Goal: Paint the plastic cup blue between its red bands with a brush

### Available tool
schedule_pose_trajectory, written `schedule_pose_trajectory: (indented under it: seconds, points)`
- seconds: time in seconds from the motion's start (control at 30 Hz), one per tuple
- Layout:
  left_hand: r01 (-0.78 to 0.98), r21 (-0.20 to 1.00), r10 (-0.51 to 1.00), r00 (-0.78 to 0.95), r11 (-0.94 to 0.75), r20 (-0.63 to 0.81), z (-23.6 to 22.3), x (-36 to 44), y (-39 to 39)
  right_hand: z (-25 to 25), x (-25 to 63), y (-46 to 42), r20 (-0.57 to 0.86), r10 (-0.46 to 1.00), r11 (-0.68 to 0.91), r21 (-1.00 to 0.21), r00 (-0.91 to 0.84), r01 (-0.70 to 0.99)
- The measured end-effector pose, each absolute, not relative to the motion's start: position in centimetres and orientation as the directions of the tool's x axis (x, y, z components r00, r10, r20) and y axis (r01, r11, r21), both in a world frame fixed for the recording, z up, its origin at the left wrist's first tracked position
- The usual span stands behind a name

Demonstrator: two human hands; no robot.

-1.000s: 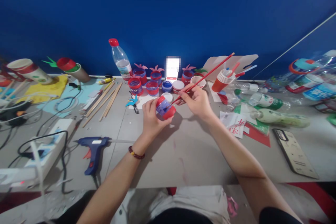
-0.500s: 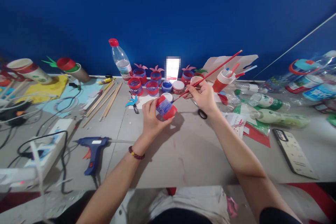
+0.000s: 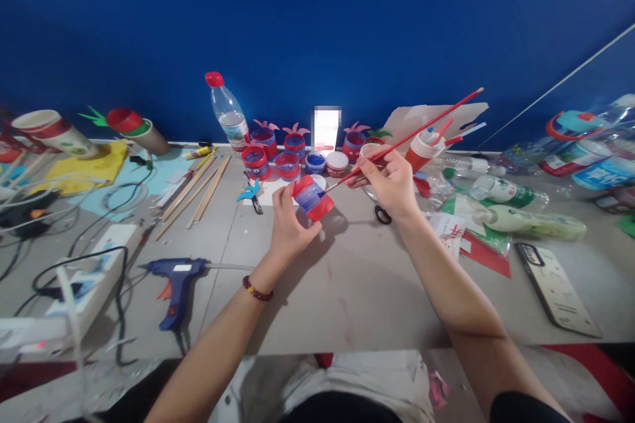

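Note:
My left hand [image 3: 289,225] grips a small red cup [image 3: 321,211] with a blue-violet painted band, tilted above the table. A long red paintbrush [image 3: 421,127] is pinched in my right hand [image 3: 389,182], its tip at the band's right side. Behind the cup stand an open jar of blue paint [image 3: 315,162] and a white-topped jar [image 3: 337,163]. Around them are several red-and-blue painted cups, among them one with a red rim [image 3: 288,165]. A white lid [image 3: 319,182] lies partly hidden behind the held cup.
A blue glue gun [image 3: 179,277] and wooden sticks [image 3: 211,192] lie left, near a power strip [image 3: 99,271]. Black-handled scissors [image 3: 381,214] lie below my right hand. Rightward are paper cups [image 3: 421,151], plastic bottles [image 3: 510,192] and a phone [image 3: 555,287]. A lit phone [image 3: 326,129] leans on the blue wall.
The held cup has turned slightly and shifted a little up and left. My right hand and the paintbrush have moved a bit to the right, the brush lying at a lower slant.

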State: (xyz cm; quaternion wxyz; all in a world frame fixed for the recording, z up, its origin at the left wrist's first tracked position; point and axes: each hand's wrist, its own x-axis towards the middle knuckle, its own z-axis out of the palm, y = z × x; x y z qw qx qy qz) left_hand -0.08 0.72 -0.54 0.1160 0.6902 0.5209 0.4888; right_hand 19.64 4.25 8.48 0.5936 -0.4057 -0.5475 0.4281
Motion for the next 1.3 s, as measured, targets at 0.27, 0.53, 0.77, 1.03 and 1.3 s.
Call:
schedule_pose_trajectory:
  seconds: [0.27, 0.53, 0.77, 1.03, 1.3]
  points:
    - [0.629, 0.630, 0.805, -0.011, -0.455, 0.593, -0.5, -0.3, 1.0, 7.9, 18.4, 3.6, 0.300, 0.952, 0.298, -0.954, -0.055, -0.030]
    - [0.597, 0.656, 0.798, -0.045, -0.461, 0.601, -0.4, -0.3, 1.1, 8.1, 19.2, 4.0, 0.344, 0.939, 0.345, -0.939, -0.016, 0.005]
    - [0.587, 0.662, 0.795, -0.051, -0.465, 0.604, -0.3, -0.3, 1.0, 8.4, 19.6, 4.4, 0.353, 0.935, 0.351, -0.935, 0.047, 0.045]
    - [0.615, 0.646, 0.806, -0.029, -0.452, 0.591, -0.4, -0.4, 1.0, 8.3, 19.4, 4.0, 0.336, 0.941, 0.337, -0.942, 0.038, -0.006]
    - [0.632, 0.625, 0.795, -0.022, -0.458, 0.606, -0.4, -0.3, 1.0, 8.6, 18.1, 3.0, 0.346, 0.937, 0.347, -0.937, -0.056, 0.025]
